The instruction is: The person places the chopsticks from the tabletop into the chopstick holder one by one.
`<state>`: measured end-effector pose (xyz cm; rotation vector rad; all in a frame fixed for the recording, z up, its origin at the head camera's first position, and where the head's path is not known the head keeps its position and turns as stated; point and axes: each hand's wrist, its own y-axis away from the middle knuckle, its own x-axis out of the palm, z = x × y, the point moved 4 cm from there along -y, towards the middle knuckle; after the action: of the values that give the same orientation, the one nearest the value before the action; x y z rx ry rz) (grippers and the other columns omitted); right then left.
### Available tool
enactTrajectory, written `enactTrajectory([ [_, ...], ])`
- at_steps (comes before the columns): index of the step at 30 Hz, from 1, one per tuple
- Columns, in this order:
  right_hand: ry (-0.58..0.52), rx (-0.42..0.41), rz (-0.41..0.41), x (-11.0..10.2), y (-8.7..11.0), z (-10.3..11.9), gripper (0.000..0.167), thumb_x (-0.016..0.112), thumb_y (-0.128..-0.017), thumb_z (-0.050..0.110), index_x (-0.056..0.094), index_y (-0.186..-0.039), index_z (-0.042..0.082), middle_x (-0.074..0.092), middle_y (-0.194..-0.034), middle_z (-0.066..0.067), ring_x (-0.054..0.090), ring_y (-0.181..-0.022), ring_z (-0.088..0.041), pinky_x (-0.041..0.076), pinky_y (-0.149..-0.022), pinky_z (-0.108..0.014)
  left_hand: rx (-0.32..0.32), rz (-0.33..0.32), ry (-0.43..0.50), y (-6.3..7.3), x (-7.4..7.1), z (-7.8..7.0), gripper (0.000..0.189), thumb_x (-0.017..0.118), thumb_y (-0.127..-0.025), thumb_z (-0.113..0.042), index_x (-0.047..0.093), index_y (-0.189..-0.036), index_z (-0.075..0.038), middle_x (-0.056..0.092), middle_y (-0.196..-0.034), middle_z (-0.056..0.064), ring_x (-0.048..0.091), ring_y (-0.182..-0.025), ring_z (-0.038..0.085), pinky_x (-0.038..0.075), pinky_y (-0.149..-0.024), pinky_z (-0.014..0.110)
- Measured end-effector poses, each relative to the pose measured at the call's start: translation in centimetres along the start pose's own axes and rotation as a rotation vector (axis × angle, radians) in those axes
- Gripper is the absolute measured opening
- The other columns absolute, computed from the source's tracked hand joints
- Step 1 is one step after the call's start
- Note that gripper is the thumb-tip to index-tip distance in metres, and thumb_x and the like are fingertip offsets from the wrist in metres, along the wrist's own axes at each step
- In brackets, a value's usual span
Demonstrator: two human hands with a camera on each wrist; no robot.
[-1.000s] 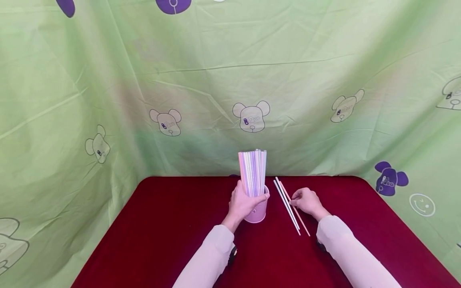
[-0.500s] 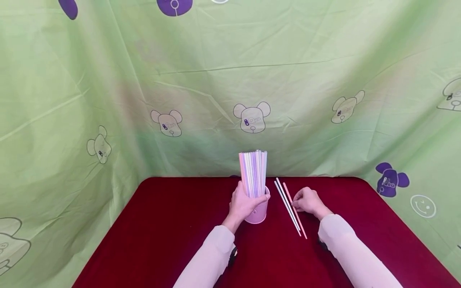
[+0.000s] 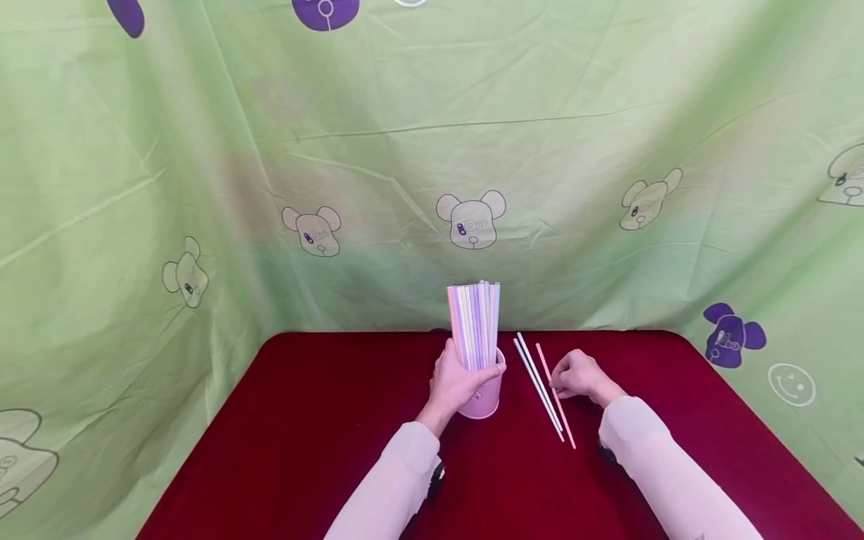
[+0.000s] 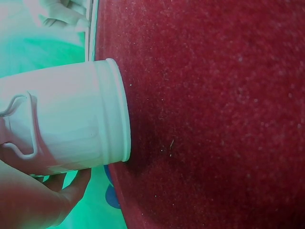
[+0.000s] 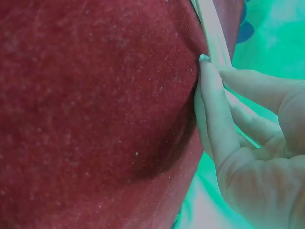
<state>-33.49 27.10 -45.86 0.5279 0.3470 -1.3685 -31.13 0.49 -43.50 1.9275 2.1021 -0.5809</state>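
My left hand [image 3: 454,382] grips a small pink bucket [image 3: 482,401] from its left side, thumb across the front near the rim. Upright in the bucket stands a dense bundle of pastel drinking straws [image 3: 475,322]. The left wrist view shows the bucket's wall [image 4: 66,119], with a looped fitting on its side. To the right of the bucket, my right hand [image 3: 579,375] pinches a pink straw [image 3: 567,424] between thumb and fingertips, low over the cloth. Between that straw and the bucket lie two pale straws [image 3: 550,412], close together and slanting.
A dark red cloth [image 3: 324,435] covers the table. Behind and along both sides hangs a green curtain [image 3: 378,150] printed with bear heads, close to the table's far edge [image 3: 364,332].
The pink straw has shifted right with my right hand, away from the two pale straws, and its slant is a little steeper. My left hand and the bucket stay put.
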Motion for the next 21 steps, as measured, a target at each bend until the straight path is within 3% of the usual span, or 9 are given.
enactTrajectory([
  [10,-0.196,-0.019,0.008,-0.7,0.4,0.4,0.016,0.052,-0.086,-0.017,0.061,-0.096,-0.026,0.07,-0.085,-0.023,0.072,-0.072,-0.022,0.062,-0.07,-0.036,0.008,0.002,0.008,0.0,0.0,0.1,0.08,0.088,-0.063,-0.065,0.055,-0.12,-0.019,0.065,-0.103,-0.005,0.064,-0.09,0.012,0.053,-0.079,0.043],
  [13,-0.239,-0.037,-0.02,-1.2,0.3,1.6,0.017,0.054,-0.088,-0.018,0.058,-0.101,-0.029,0.071,-0.086,-0.023,0.073,-0.073,-0.022,0.061,-0.071,-0.035,0.01,0.0,0.004,0.0,-0.1,0.1,0.08,0.088,-0.063,-0.065,0.055,-0.12,-0.019,0.064,-0.103,-0.005,0.064,-0.09,0.013,0.053,-0.079,0.044],
  [21,-0.386,-0.108,-0.055,-2.3,0.1,5.3,0.032,0.058,-0.095,-0.013,0.048,-0.118,-0.031,0.071,-0.082,-0.008,0.075,-0.076,-0.018,0.06,-0.076,-0.03,0.008,0.0,0.005,-0.1,0.0,0.2,0.08,0.088,-0.063,-0.065,0.055,-0.12,-0.021,0.064,-0.103,-0.005,0.063,-0.091,0.012,0.053,-0.08,0.043],
])
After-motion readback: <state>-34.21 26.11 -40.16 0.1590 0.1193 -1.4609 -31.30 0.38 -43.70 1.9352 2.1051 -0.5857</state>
